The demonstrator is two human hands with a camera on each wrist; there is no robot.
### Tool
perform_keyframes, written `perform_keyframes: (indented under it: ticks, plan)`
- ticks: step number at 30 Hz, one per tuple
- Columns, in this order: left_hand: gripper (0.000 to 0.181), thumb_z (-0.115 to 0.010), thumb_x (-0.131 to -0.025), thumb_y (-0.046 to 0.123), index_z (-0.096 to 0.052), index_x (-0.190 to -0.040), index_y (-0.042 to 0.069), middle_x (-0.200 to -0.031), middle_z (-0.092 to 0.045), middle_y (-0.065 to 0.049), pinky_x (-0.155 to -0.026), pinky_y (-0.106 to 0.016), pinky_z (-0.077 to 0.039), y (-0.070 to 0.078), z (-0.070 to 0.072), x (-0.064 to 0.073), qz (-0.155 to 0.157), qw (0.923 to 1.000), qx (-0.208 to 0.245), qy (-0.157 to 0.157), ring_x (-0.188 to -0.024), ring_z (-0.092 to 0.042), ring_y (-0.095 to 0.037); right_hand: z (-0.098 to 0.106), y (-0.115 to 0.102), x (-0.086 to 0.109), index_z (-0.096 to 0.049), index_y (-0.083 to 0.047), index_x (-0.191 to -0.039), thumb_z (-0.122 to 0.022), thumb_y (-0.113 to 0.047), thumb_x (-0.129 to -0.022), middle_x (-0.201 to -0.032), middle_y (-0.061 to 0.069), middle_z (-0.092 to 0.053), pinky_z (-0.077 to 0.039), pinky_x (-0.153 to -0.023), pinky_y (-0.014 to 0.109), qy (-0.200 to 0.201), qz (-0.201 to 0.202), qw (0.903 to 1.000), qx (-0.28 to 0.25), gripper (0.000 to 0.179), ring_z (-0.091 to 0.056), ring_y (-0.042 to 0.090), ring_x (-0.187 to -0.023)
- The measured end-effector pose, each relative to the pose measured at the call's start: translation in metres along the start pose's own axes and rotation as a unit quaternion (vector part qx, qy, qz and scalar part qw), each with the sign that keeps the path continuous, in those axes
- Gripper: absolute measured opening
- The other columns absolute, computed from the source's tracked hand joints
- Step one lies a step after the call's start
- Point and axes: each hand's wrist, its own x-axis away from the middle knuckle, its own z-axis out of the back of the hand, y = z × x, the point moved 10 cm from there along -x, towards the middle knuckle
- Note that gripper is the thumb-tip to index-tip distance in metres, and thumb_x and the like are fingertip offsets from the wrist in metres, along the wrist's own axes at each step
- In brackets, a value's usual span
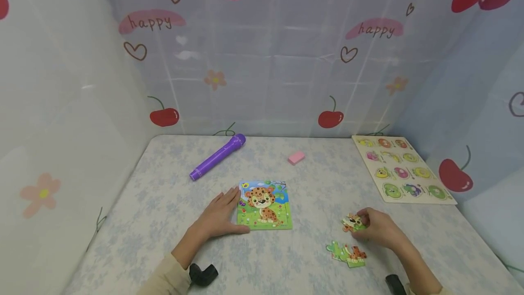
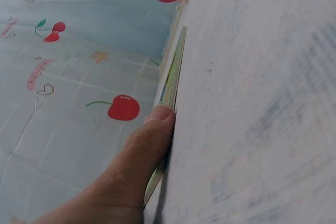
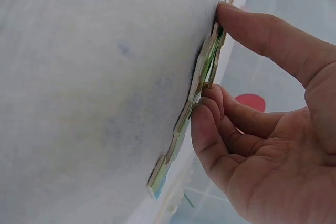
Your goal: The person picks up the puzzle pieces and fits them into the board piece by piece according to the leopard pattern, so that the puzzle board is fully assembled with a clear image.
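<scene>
A square leopard puzzle board [image 1: 265, 205] lies flat on the table, in front of the person. The left hand [image 1: 219, 214] rests against its left side, fingers extended, with the thumb [image 2: 157, 121] along the near edge. To the right, the right hand [image 1: 377, 227] pinches leopard puzzle pieces [image 1: 353, 222] between thumb and curled fingers. Those pieces are close to the table, and the hand partly covers them. In the right wrist view, thin overlapping puzzle pieces [image 3: 181, 121] show edge-on at the fingertips. Nearer the person lie several more puzzle pieces [image 1: 347, 254], green and spotted orange.
A purple toy microphone [image 1: 217, 157] lies beyond the board at back left. Behind the board is a small pink block [image 1: 296, 157]. A wooden fruit puzzle board [image 1: 403, 170] sits by the right edge. Printed curtains [image 1: 262, 58] enclose the back and sides.
</scene>
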Motion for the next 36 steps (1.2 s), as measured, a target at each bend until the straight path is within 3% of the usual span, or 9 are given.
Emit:
perform_keyframes:
  ticks: [7,23,30,36]
  plan:
    - [0.117,-0.061,-0.073,0.078,-0.02,-0.155,0.005,-0.164,-0.015,-0.01,-0.123,-0.05,-0.017,0.0,0.001,0.0,0.002,1.0,0.002,0.001,-0.152,-0.017,-0.026,0.0,0.0,-0.001,-0.053,0.008,-0.12,-0.088,-0.026,-0.069,-0.093,0.009,-0.057,-0.045,-0.066,0.032,-0.003,-0.003,0.9997,-0.023,0.07,-0.05,0.019,-0.08]
    - [0.117,-0.061,-0.074,0.078,-0.019,-0.155,0.005,-0.165,-0.014,-0.009,-0.123,-0.05,-0.016,0.0,-0.001,0.0,-0.001,1.0,0.006,0.0,-0.152,-0.016,-0.026,0.009,-0.008,0.002,-0.055,0.007,-0.119,-0.089,-0.028,-0.068,-0.094,0.008,-0.057,-0.045,-0.066,0.03,0.019,0.02,0.9994,-0.02,0.071,-0.05,0.019,-0.082]
    - [0.116,-0.061,-0.074,0.078,-0.02,-0.155,0.005,-0.164,-0.015,-0.01,-0.123,-0.05,-0.017,0.001,0.001,-0.001,-0.004,1.0,0.0,0.003,-0.152,-0.017,-0.027,0.019,-0.022,0.005,-0.057,0.003,-0.118,-0.087,-0.024,-0.07,-0.09,0.006,-0.055,-0.039,-0.06,0.026,0.036,0.082,0.9959,-0.007,0.063,-0.046,0.017,-0.077]
    - [0.117,-0.06,-0.073,0.079,-0.02,-0.155,0.005,-0.164,-0.015,-0.01,-0.123,-0.05,-0.017,-0.001,0.0,0.0,-0.002,1.0,0.0,0.004,-0.152,-0.016,-0.026,0.037,-0.038,0.009,-0.058,0.0,-0.117,-0.086,-0.019,-0.071,-0.09,0.006,-0.055,-0.041,-0.062,0.024,0.057,0.138,0.9888,0.008,0.057,-0.047,0.018,-0.079]
